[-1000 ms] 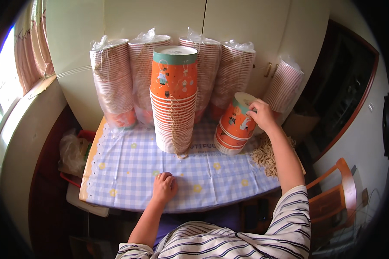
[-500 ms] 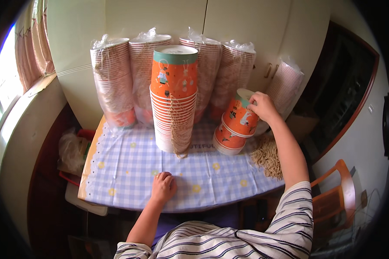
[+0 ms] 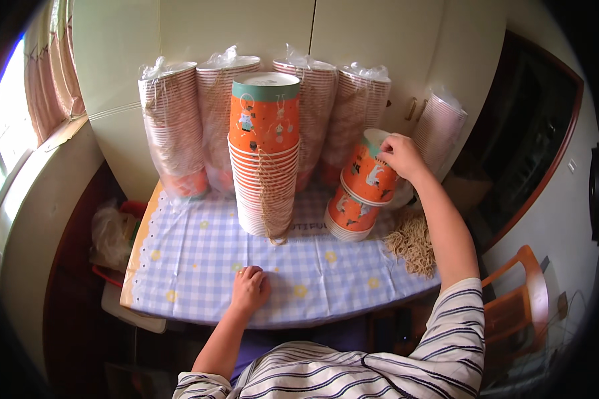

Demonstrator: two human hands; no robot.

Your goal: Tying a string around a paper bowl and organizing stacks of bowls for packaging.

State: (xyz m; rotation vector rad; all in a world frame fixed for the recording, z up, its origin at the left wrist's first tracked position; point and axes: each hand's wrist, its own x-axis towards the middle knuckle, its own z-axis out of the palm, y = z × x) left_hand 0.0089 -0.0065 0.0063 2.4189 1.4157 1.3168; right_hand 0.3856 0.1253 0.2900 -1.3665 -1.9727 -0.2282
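My right hand grips an orange paper bucket by its green-banded base, which faces up. This bucket stands partly pulled up and tilted over another upside-down orange bucket in a short stack. On the checked tablecloth, near the front edge, rests my left hand, its fingers curled in and apparently holding nothing. Beyond it rises a tall stack of upside-down paper buckets, with tan twine handles hanging down its side. Beside the short stack lies a heap of tan twine.
Several plastic-wrapped bucket stacks line the back of the table before pale cabinet doors. Another wrapped stack leans at the back right. A wooden chair stands right of the table, and a red bin with plastic bags is at left.
My right hand has raised the upper bucket slightly, so more of the orange bucket beneath it shows. My left hand has stayed in place on the tablecloth.
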